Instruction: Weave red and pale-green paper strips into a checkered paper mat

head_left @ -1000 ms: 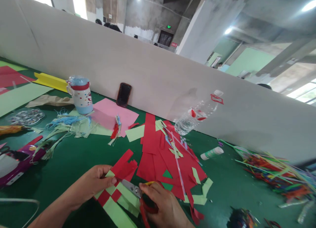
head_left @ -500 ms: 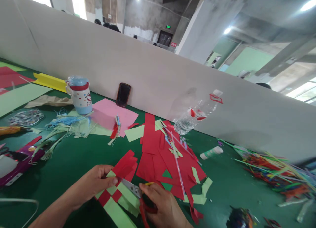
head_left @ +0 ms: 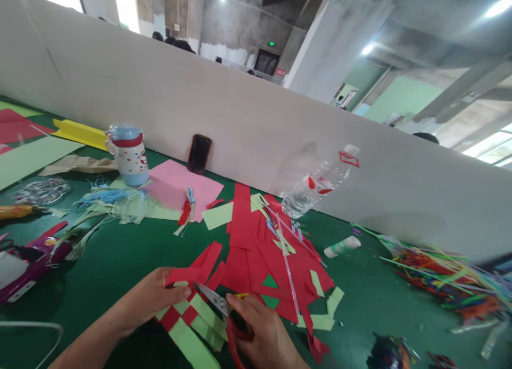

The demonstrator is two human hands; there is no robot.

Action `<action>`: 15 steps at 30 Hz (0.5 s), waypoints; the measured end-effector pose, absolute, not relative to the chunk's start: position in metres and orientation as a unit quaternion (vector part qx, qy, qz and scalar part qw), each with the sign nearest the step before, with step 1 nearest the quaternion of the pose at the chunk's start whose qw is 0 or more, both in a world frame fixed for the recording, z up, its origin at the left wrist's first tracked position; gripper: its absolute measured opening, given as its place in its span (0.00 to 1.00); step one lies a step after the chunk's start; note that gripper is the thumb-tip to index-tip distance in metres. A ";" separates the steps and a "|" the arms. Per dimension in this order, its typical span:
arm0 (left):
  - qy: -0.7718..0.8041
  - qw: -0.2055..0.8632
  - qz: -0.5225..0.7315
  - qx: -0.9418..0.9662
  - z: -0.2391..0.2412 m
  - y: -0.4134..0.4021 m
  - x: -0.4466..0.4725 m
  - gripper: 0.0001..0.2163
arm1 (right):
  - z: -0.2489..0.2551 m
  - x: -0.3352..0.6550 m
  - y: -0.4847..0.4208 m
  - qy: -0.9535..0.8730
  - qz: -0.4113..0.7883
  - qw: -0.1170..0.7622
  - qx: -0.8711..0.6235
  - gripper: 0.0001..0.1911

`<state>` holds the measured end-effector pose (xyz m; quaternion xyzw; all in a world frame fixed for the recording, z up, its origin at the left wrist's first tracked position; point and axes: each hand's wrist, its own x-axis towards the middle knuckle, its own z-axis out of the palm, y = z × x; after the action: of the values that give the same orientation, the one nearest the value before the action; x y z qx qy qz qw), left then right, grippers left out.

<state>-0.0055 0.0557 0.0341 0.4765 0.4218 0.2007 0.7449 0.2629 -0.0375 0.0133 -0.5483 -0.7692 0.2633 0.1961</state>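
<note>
Between the thumb and fingers of my left hand [head_left: 166, 293] is the edge of a woven paper piece [head_left: 181, 311], a check of red and pale green strips. Loose red strips [head_left: 206, 259] fan out from its upper end, one folded over toward my left fingers. My right hand [head_left: 266, 329] is closed around the red and yellow handles of a pair of scissors [head_left: 218, 301]. The blades point up and left, their tips at the red strips close to my left thumb. Pale green strip ends [head_left: 194, 345] hang from the lower side of the weave.
Red paper scraps [head_left: 276, 251] lie just beyond my hands. A plastic bottle [head_left: 320, 185] leans on the partition [head_left: 248, 123], as does a phone [head_left: 199, 153]. A glue stick [head_left: 342, 247], a blue and white cup [head_left: 130, 158], tassels [head_left: 108, 198] and coloured strips [head_left: 444, 278] surround the work.
The red strips at the weave's upper end have spread apart, and one now lies bent over toward my left hand. The scissors have shifted only slightly.
</note>
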 end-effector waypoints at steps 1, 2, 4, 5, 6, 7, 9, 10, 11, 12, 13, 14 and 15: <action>0.436 0.737 0.200 0.476 0.035 0.056 -0.006 0.13 | 0.014 0.264 -0.037 -0.753 0.270 0.205 -0.564 0.29; 0.449 0.730 0.197 0.476 0.035 0.057 -0.008 0.13 | 0.015 0.265 -0.036 -0.730 0.275 0.214 -0.588 0.29; 0.474 0.712 0.195 0.480 0.037 0.059 -0.012 0.13 | 0.017 0.270 -0.032 -0.679 0.272 0.219 -0.646 0.30; 0.487 0.700 0.197 0.484 0.037 0.061 -0.016 0.13 | 0.018 0.273 -0.029 -0.657 0.260 0.213 -0.675 0.31; 0.500 0.685 0.202 0.489 0.038 0.063 -0.019 0.13 | 0.020 0.276 -0.026 -0.643 0.244 0.201 -0.698 0.32; 0.514 0.667 0.210 0.496 0.039 0.065 -0.023 0.13 | 0.022 0.279 -0.023 -0.637 0.226 0.183 -0.714 0.32; 0.539 0.629 0.230 0.511 0.041 0.070 -0.031 0.14 | 0.025 0.282 -0.018 -0.643 0.185 0.139 -0.730 0.32; 0.549 0.611 0.241 0.517 0.043 0.072 -0.035 0.16 | 0.027 0.283 -0.016 -0.648 0.166 0.119 -0.734 0.32; 0.561 0.589 0.254 0.523 0.044 0.074 -0.039 0.17 | 0.028 0.282 -0.013 -0.653 0.150 0.102 -0.735 0.31; 0.573 0.566 0.268 0.528 0.046 0.075 -0.041 0.18 | 0.029 0.281 -0.011 -0.658 0.136 0.089 -0.735 0.30; 0.584 0.545 0.282 0.532 0.049 0.077 -0.043 0.19 | 0.031 0.279 -0.010 -0.663 0.125 0.078 -0.734 0.29; 0.594 0.523 0.292 0.537 0.051 0.078 -0.044 0.19 | 0.032 0.277 -0.008 -0.666 0.119 0.068 -0.733 0.27; 0.597 0.519 0.302 0.532 0.052 0.079 -0.044 0.19 | 0.032 0.275 -0.007 -0.669 0.116 0.057 -0.732 0.26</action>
<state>-0.0442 0.0787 0.0525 0.5319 0.5971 0.3023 0.5188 0.2754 -0.0067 0.0325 -0.7320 -0.6690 0.1159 0.0574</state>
